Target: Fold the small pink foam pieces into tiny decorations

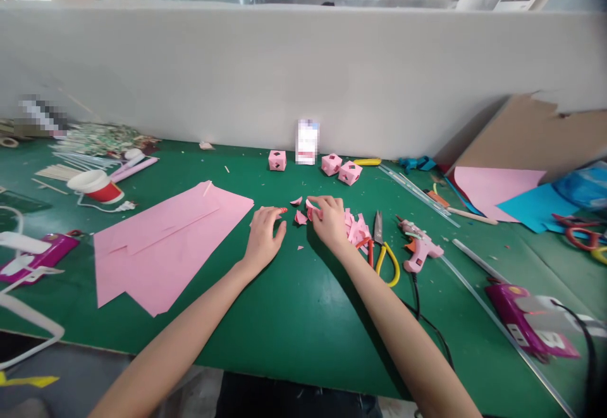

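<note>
My left hand (264,234) rests on the green table (294,317) just right of a large pink paper sheet (175,247), its thumb and fingers apart with nothing clear between them. Small curled pink paper scraps (300,217) lie between the hands. My right hand (329,219) reaches over some of these scraps, fingers bent down and pressed near a pink piece; its fingertips are partly hidden. A pile of pink strips (356,228) is right beside it. Three pink paper cubes with dark diamond openings stand farther back: one on the left (277,160), two on the right (331,164).
Yellow-and-red-handled scissors (389,265) and a pink glue gun (421,248) lie to the right, near purple power strips (521,320). A phone (307,143) leans on the grey partition (303,76). A red-and-white cup (97,187) stands at left.
</note>
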A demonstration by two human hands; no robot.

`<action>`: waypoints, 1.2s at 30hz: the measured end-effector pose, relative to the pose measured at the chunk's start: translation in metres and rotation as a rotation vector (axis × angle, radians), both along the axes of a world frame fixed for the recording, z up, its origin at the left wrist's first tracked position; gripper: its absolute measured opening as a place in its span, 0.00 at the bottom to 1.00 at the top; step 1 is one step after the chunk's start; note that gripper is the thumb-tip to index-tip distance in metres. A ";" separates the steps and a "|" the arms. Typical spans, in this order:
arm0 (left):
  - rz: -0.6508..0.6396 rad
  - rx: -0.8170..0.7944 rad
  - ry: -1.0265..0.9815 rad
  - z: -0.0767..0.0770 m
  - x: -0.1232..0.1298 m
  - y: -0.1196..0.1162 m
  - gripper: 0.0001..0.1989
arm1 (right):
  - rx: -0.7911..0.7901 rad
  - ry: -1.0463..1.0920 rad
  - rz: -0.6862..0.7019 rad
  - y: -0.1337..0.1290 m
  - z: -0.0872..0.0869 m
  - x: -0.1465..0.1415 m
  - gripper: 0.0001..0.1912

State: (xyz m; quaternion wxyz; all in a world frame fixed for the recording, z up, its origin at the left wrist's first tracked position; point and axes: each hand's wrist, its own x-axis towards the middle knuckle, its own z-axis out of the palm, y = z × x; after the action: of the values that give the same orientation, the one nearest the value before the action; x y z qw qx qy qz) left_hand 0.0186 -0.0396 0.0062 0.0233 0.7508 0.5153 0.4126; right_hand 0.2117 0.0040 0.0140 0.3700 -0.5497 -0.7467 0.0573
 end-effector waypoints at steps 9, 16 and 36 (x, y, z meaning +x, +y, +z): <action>-0.042 -0.053 -0.098 -0.004 0.014 -0.010 0.12 | -0.142 -0.145 -0.072 0.013 0.000 0.026 0.12; -0.023 -0.071 -0.122 -0.003 0.011 -0.009 0.12 | -0.057 -0.165 -0.003 0.010 -0.006 0.020 0.08; -0.008 -0.046 0.297 -0.011 0.026 -0.004 0.18 | -0.048 -0.108 0.066 0.010 -0.008 0.009 0.15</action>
State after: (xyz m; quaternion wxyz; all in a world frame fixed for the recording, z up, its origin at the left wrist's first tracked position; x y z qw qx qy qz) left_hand 0.0442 -0.0434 -0.0052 -0.0345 0.8048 0.5195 0.2849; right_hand 0.2206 0.0142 0.0063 0.3137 -0.5360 -0.7817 0.0574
